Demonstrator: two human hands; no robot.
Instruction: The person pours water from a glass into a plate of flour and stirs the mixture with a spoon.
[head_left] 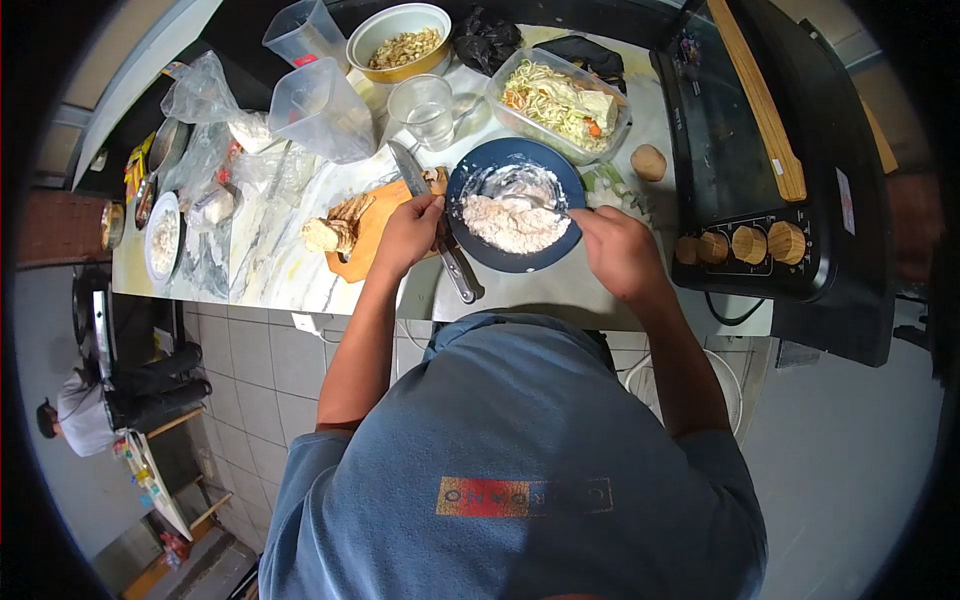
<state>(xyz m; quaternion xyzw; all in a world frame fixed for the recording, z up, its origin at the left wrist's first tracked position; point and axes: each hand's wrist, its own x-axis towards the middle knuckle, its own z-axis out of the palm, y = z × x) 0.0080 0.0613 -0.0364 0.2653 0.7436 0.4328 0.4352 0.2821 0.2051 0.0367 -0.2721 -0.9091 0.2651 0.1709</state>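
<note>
A dark blue bowl [516,262] holds white, floury, lumpy batter [512,220]. My left hand [408,238] is closed at the bowl's left rim, its fingertips partly hidden. Under that hand a large knife [458,275] lies slantwise, its blade over the cutting board. My right hand [622,252] is closed round the handle of a spoon [545,211], whose end rests in the batter. On the orange cutting board [352,266] sit pieces of brown-and-white food [335,230] that I cannot name.
Behind the bowl stand a clear tub of noodles and tofu [560,105], a cup of water [424,112] and a pot of chopped food [400,45]. An oven [770,170] borders the right; plastic bags [215,130] and a plate [163,240] lie left. Another person [85,410] is far left.
</note>
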